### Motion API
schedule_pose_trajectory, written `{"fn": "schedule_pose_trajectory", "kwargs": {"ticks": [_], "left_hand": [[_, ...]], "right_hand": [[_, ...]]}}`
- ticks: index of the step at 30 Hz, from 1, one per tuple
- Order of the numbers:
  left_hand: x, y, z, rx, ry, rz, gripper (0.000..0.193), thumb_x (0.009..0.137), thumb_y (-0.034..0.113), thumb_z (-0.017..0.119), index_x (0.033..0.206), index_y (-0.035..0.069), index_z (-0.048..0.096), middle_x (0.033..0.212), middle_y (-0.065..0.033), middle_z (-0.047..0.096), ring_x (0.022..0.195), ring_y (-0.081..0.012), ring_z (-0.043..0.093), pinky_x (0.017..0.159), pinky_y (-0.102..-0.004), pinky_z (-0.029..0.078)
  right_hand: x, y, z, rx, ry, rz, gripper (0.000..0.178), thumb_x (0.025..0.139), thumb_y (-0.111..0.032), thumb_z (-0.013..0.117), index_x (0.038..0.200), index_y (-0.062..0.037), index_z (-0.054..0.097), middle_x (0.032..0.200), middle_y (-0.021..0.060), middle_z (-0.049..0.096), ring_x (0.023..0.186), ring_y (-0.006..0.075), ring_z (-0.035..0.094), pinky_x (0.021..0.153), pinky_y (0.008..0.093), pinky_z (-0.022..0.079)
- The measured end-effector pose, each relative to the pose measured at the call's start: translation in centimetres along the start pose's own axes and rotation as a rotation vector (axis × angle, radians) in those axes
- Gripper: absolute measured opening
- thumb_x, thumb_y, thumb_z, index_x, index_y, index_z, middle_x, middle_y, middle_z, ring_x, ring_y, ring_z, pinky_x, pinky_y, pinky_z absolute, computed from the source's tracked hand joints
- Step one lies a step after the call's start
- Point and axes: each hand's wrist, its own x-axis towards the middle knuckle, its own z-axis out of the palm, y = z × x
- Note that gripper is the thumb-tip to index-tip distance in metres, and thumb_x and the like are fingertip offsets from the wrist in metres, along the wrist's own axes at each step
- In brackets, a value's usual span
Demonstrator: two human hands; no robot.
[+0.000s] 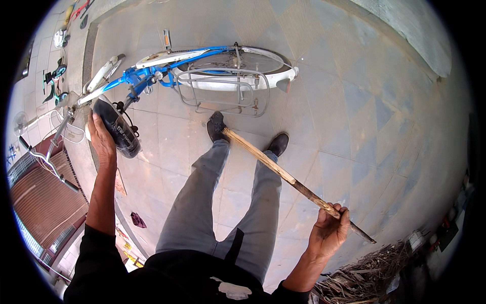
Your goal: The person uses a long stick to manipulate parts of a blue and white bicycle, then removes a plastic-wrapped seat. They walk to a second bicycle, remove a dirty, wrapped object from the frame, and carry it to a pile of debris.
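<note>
A blue and white bicycle (pixel 174 60) leans to the far side, its rear wheel and metal carrier pointing right. My left hand (pixel 103 139) grips the edge of its black saddle (pixel 117 130), fingers pressed along the side. In my closed right hand (pixel 329 230) is a long wooden stick (pixel 263 159), pale and bare over its far part, dark with bark nearer the hand. The stick slants up and left, its far end beside my left shoe (pixel 216 126). Whether that end touches the shoe or a dark lump there, I cannot tell.
My right shoe (pixel 278 144) stands on the tiled floor. A pile of dry sticks (pixel 364 273) lies at the lower right. The bicycle's handlebar (pixel 48 164) reaches out at the left. A low concrete kerb (pixel 83 66) runs along that side, with a small purple scrap (pixel 137 220) nearby.
</note>
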Motion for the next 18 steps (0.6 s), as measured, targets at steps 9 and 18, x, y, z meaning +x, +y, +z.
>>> {"fn": "schedule_pose_trajectory", "kwargs": {"ticks": [9, 18], "left_hand": [[-1.0, 4.4, 1.3, 0.170, 0.074, -0.108, 0.070, 0.095, 0.055, 0.040, 0.138, -0.001, 0.039, 0.133, -0.0236, 0.047, 0.122, -0.0355, 0.047, 0.103, -0.0386, 0.034], [-1.3, 4.8, 1.4, 0.107, 0.073, -0.117, 0.061, 0.097, 0.044, 0.043, 0.139, 0.000, 0.036, 0.135, -0.0208, 0.043, 0.123, -0.0328, 0.045, 0.104, -0.0371, 0.033]], "right_hand": [[4.5, -4.7, 0.5, -0.069, -0.034, -0.024, 0.019, 0.094, -0.020, 0.058, 0.097, -0.0011, 0.059, 0.094, 0.0098, 0.062, 0.093, 0.0235, 0.064, 0.079, 0.0350, 0.061], [7.7, -4.8, 7.0, -0.118, -0.075, -0.088, 0.019, 0.094, -0.018, 0.057, 0.097, 0.0003, 0.058, 0.095, 0.0112, 0.063, 0.091, 0.0227, 0.065, 0.084, 0.0358, 0.059]]}}
